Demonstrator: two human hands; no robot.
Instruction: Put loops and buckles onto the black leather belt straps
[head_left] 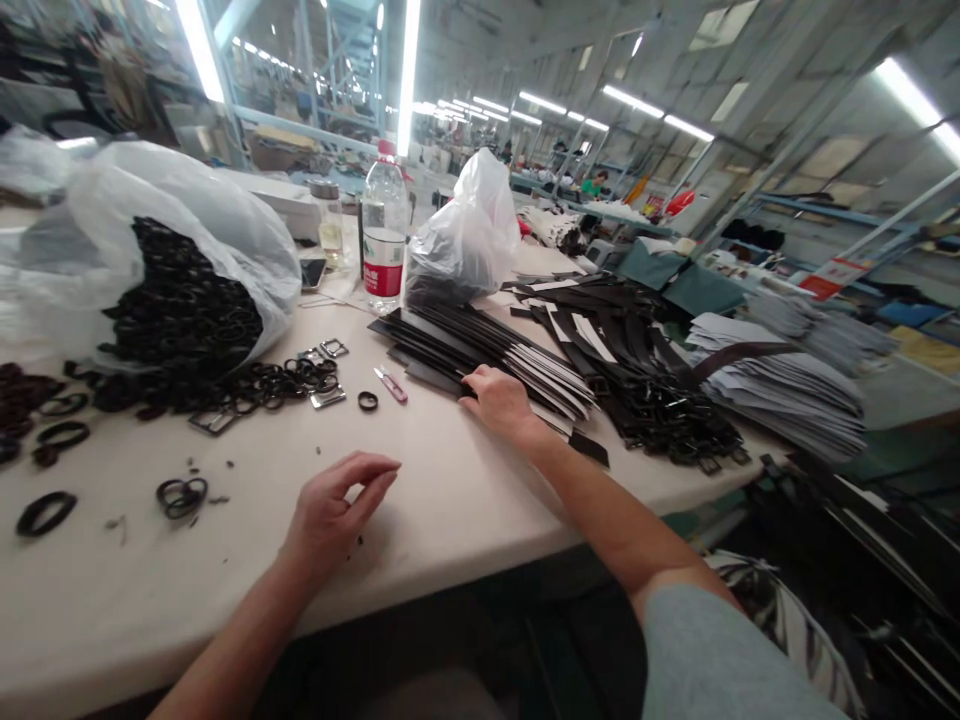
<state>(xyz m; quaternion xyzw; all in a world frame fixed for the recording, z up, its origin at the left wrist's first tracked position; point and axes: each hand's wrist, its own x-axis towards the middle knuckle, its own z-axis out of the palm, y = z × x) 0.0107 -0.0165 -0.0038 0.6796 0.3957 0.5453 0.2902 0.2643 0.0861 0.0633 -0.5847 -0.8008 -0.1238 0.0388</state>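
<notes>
My right hand (pixel 501 402) reaches to the near edge of a stack of flat black strips (pixel 480 345) with pale undersides. Its thumb and fingers pinch at a black strip there; the exact grip is partly hidden. Over the bare near part of the table (pixel 420 520), my left hand (pixel 337 510) is loosely closed, thumb tip close to the index finger, with nothing visible in it. Beyond it lie a small black ring (pixel 367 401) and thread snips (pixel 391 385) with a pink handle. Several metal buckles (pixel 328 396) lie among black loops (pixel 285 380).
At the left, a plastic bag (pixel 247 230) spills black loops. A water bottle (pixel 383 240) and a tied white bag (pixel 472 230) stand behind the strips. Buckled black belts (pixel 667 410) and grey sheets (pixel 780 385) cover the right. A phone (pixel 312 273) lies further back.
</notes>
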